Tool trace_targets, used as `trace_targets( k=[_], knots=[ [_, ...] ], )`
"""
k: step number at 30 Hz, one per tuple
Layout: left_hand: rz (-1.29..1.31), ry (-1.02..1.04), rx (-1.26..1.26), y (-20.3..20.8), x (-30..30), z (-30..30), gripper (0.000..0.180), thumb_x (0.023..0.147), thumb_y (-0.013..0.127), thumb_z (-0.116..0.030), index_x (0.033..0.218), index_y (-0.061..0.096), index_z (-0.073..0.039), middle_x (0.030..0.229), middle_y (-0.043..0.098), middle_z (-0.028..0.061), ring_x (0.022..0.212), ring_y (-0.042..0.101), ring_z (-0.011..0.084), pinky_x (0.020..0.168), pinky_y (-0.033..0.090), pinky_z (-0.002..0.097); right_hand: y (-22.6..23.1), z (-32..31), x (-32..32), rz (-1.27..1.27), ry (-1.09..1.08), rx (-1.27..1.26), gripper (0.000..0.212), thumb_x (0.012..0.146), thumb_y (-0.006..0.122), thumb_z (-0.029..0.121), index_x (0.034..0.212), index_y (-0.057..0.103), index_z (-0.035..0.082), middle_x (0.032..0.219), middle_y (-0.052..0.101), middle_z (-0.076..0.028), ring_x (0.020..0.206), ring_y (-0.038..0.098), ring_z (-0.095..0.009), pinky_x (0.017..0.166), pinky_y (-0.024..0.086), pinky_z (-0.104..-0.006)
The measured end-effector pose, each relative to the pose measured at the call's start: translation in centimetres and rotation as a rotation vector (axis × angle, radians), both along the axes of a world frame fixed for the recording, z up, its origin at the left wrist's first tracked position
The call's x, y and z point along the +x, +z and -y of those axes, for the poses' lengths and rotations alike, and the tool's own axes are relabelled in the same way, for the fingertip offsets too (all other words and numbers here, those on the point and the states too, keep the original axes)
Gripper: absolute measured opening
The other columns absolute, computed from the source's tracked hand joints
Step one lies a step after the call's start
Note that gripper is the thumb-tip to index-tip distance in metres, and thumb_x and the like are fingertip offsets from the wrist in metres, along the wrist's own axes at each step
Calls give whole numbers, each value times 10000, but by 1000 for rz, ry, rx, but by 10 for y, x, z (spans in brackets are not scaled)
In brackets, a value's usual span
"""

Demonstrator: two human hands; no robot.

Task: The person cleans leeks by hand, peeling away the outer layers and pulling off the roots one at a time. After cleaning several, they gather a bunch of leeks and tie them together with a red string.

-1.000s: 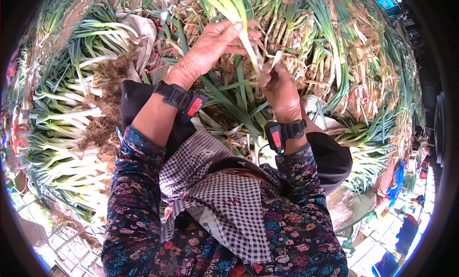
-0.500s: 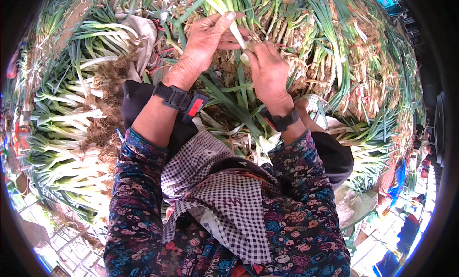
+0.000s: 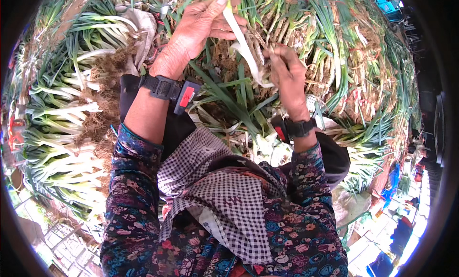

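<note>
My left hand grips a leek round its upper stalk, thumb on top. The leek's white shaft slants down to the right, and a loose flap of skin sticks out from its side. By the lower end of the leek is my right hand, its fingers curled in. Whatever those fingers hold is too small to make out. Long green leaves lie below the hands, across the pile before my knees.
Rows of pale leeks with brown roots lie at the left. Untrimmed leeks are heaped at the far side and right. A pale cloth sack lies at the upper left. My checked cloth covers my lap.
My right hand has moved from the leek's shaft down and right, away from my left hand. The left hand has shifted slightly up and left, and more of the white shaft shows.
</note>
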State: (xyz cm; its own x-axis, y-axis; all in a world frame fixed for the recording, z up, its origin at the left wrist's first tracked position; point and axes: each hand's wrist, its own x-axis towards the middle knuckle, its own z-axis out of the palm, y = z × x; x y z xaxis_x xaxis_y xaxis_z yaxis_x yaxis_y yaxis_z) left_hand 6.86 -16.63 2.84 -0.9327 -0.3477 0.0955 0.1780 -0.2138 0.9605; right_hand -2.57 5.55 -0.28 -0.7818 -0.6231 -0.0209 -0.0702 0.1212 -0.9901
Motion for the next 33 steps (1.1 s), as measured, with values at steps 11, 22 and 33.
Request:
trace_targets(
  k=[11, 22, 33],
  knots=[
    [-255, 166, 585, 3, -9, -2, 525, 993, 376, -437, 1243, 500, 8, 736, 531, 19, 614, 512, 129, 588, 465, 274, -55, -11, 17, -873, 136, 130, 136, 889, 594, 140, 894, 563, 8, 727, 562, -139, 632, 592, -280, 526, 436, -366],
    [-445, 272, 509, -8, 8, 54, 477, 996, 372, -426, 1154, 525, -3, 683, 425, -15, 527, 334, 90, 472, 308, 233, -208, -144, 26, -933, 385, 998, 65, 817, 548, 92, 855, 600, 92, 788, 629, -106, 707, 643, -319, 636, 518, -436],
    [-477, 479, 462, -13, 14, 79, 436, 987, 404, -428, 1035, 557, -22, 638, 355, -22, 534, 272, 87, 436, 234, 225, -202, -147, 18, -704, 300, 775, 252, 815, 606, 132, 1061, 596, 80, 935, 603, -161, 914, 590, -353, 775, 447, -488]
  ],
)
